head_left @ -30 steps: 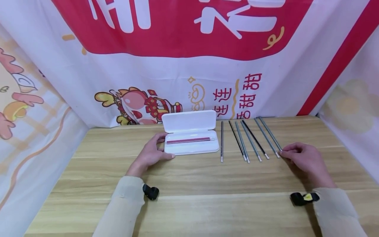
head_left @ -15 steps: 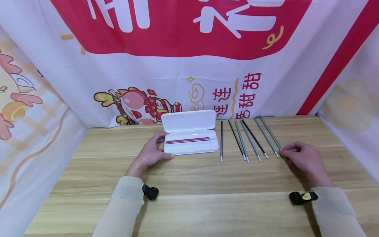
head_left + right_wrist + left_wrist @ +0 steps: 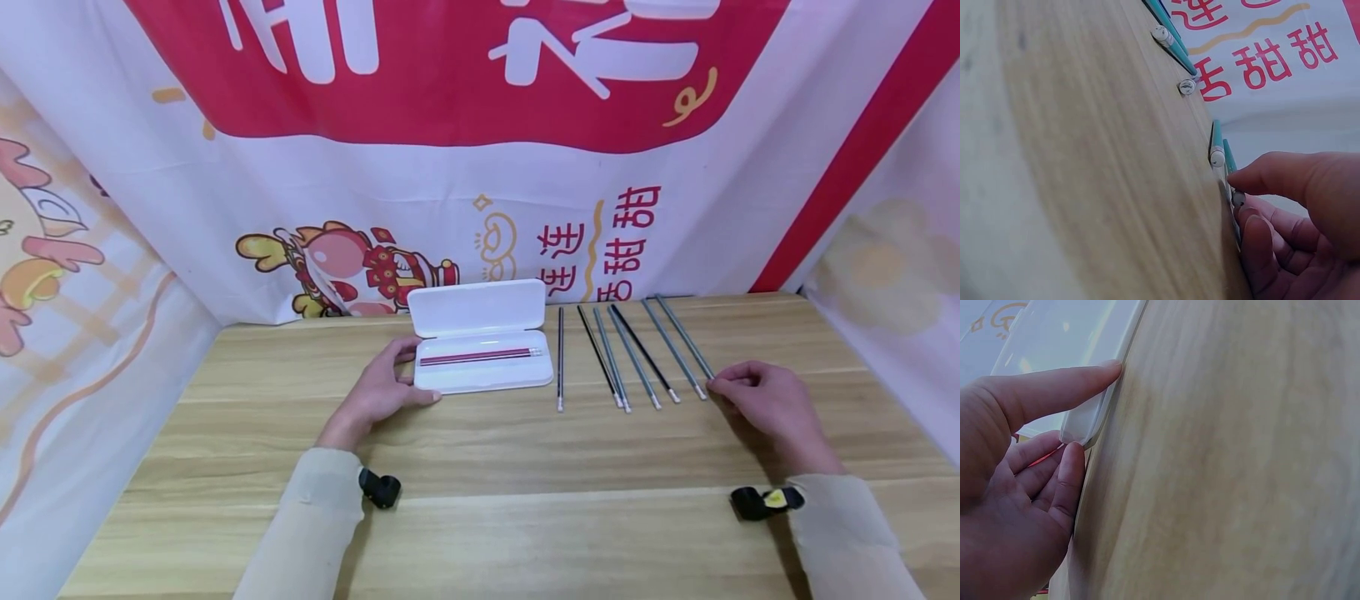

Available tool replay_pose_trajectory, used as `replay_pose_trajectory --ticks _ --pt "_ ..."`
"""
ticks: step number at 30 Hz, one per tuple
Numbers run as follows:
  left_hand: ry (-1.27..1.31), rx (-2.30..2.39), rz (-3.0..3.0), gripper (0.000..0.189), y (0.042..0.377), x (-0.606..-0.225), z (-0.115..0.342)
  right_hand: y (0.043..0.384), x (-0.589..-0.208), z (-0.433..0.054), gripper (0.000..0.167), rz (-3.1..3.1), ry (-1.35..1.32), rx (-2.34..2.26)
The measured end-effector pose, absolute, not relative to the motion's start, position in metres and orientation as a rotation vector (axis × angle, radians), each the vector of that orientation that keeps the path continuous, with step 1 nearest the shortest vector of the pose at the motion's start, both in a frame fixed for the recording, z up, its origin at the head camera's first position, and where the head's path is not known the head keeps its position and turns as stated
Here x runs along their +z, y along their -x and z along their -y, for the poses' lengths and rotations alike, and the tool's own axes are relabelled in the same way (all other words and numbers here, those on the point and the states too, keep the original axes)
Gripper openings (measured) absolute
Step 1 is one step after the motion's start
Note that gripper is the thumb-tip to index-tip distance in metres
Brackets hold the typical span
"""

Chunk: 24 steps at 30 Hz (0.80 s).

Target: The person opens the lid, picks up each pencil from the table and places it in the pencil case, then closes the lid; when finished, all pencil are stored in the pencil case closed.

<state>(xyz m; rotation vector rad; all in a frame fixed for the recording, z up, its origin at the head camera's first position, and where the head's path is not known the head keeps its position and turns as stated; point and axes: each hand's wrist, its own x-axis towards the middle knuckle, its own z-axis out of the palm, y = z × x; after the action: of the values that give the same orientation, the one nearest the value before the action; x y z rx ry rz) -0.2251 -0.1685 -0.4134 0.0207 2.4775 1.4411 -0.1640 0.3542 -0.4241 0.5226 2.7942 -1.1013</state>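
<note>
A white pencil case (image 3: pixel 485 380) lies with its lid (image 3: pixel 477 309) raised, several red and dark striped pencils (image 3: pixel 474 357) inside. My left hand (image 3: pixel 377 388) holds the case at its left end; in the left wrist view the thumb (image 3: pixel 1060 390) lies along the front edge and the fingertips are at the corner. At the far right of a loose row, my right hand (image 3: pixel 772 407) pinches the eraser end of a blue-green pencil (image 3: pixel 684 336). In the right wrist view that eraser end (image 3: pixel 1239 199) shows between thumb and fingers.
Between case and right hand lie several pencils, among them a dark one (image 3: pixel 560 358), a black one (image 3: pixel 645 353) and a blue-green one (image 3: pixel 675 348), erasers toward me. A printed cloth (image 3: pixel 420 192) hangs along the back edge of the wooden table (image 3: pixel 525 533).
</note>
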Motion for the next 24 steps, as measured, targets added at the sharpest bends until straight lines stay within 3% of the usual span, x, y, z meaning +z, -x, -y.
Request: replay_pose_trajectory --ticks 24 --pt "-0.008 1.446 -2.468 0.088 0.2253 -0.4152 0.1696 0.1627 -0.4198 -0.3568 0.051 -2.663 -0.589 -1.365"
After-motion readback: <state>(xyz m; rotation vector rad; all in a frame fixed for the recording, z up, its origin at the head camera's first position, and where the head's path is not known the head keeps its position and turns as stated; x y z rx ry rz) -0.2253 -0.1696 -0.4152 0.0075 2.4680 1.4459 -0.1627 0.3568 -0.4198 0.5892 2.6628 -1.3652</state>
